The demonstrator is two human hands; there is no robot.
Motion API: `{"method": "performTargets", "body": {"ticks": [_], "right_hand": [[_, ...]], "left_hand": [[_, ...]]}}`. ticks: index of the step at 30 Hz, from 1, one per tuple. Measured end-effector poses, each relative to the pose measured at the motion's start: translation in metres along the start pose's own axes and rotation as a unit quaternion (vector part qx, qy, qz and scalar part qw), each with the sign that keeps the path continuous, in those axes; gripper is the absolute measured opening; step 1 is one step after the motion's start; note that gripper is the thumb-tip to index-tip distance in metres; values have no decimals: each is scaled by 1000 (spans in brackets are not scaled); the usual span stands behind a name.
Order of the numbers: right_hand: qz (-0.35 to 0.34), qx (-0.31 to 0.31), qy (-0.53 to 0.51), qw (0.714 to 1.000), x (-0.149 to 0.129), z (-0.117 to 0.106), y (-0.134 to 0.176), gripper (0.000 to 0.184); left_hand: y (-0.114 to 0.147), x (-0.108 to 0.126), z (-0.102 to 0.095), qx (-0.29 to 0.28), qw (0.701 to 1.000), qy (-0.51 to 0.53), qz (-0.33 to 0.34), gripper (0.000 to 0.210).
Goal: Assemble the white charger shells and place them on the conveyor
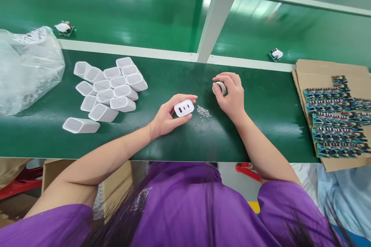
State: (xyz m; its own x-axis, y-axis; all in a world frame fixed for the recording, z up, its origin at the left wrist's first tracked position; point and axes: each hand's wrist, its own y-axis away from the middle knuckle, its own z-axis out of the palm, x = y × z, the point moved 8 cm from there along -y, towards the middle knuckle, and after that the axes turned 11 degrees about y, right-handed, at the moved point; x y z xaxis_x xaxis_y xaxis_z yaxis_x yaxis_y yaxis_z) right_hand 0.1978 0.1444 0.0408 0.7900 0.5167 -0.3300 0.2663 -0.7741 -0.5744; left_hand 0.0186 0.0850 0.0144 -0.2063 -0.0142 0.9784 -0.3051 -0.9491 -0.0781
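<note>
My left hand (pixel 171 114) is closed around a white charger (pixel 188 110), whose port face with three dark slots is turned up toward me. My right hand (pixel 232 94) grips a small white ring-shaped piece (pixel 215 88), partly covered by the fingers, so its exact kind is unclear. Between the two hands, a little pile of tiny clear pieces (pixel 203 111) lies on the green bench (pixel 179 146). Left of my left hand stand several white hollow charger housings (pixel 123 103) grouped together, and one housing (pixel 84 125) lies apart at the near left.
A clear plastic bag (pixel 34 69) rests at the far left. Several rows of circuit boards (pixel 333 119) lie on cardboard (pixel 310 69) at the right. A white metal post (pixel 218 13) rises at the back. Single boards sit behind the rail, left (pixel 65 28) and right (pixel 276 54).
</note>
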Motion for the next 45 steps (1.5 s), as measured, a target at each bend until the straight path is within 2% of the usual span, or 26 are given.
{"method": "performTargets", "body": {"ticks": [4, 8, 11, 15, 19, 24, 27, 32, 35, 40, 43, 45], "right_hand": [[-103, 36, -93, 990, -43, -18, 5, 16], [-189, -14, -161, 969, -76, -12, 17, 29], [-191, -39, -158, 968, -83, -2, 23, 41], [-172, -32, -140, 975, -83, 8, 27, 49], [-158, 0, -117, 980, -83, 10, 29, 45], [-164, 9, -88, 982, -86, 9, 30, 43], [-168, 13, -66, 983, -88, 9, 31, 43], [-157, -24, -35, 987, -87, 21, 34, 53], [-154, -32, -18, 987, -87, 25, 34, 55], [-177, -49, -21, 983, -95, 21, 19, 51], [-192, -39, -31, 980, -100, 17, -13, 42], [-165, -53, -25, 985, -96, 26, -48, 38]], "left_hand": [[-2, 4, -2, 0, 998, -47, 49, 43], [-3, 4, -5, 11, 994, -63, 89, 47], [-3, 4, -6, 12, 992, -58, 109, 50], [-2, 3, -5, 15, 993, -49, 106, 53], [-1, -1, -2, 11, 996, -15, 82, 54], [-1, -4, 1, 0, 998, 34, 45, 49], [-1, -6, -2, 12, 998, 55, 24, 46], [-3, -17, -7, 63, 991, 115, -13, 38], [-6, -24, -6, 92, 973, 207, -48, 32], [-11, -34, -12, 181, 905, 356, -143, 35], [-17, -32, -20, 198, 880, 405, -152, 46], [-21, -32, -25, 191, 879, 407, -157, 55]]}}
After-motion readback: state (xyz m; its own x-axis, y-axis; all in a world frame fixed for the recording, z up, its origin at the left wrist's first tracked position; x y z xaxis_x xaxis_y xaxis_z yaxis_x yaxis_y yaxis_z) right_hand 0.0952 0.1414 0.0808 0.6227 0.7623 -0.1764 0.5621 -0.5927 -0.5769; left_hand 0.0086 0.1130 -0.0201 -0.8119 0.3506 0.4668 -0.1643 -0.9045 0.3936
